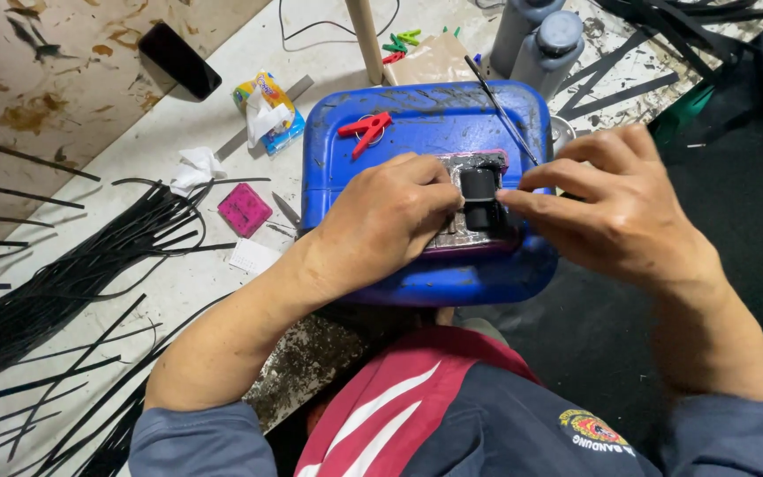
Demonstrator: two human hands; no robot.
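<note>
Both hands pinch a small black strap piece on the blue canister

We see a small black looped strap piece [479, 200], matte and rubbery in look, sitting on a smeared, silvery work pad with a pink edge [479, 161]. That pad lies on the flat side of a glossy blue plastic canister [426, 124], whose corners are rounded and whose surface is scuffed and streaked.

Our left hand [388, 221] is curled nearly closed, its fingertips pressed to the left side of the strap piece. Our right hand [615, 205] is half closed, thumb and forefinger drawn together on the piece's right side, the other fingers arched above. Whether either hand truly clamps the piece or only steadies it, we cannot tell.

A red plastic clip [365, 130] rests on the canister's left part, well apart from the hands, and a thin dark brush [499, 108] leans across its far right corner. Two grey bottles [540, 40] stand just beyond the far edge. To the left, on the pale stained board, lie a bundle of long black strips [72, 274], a pink square block [245, 209], crumpled tissue [194, 168] and a black phone [180, 60]. Bare canister surface lies between the clip and the left hand
</note>
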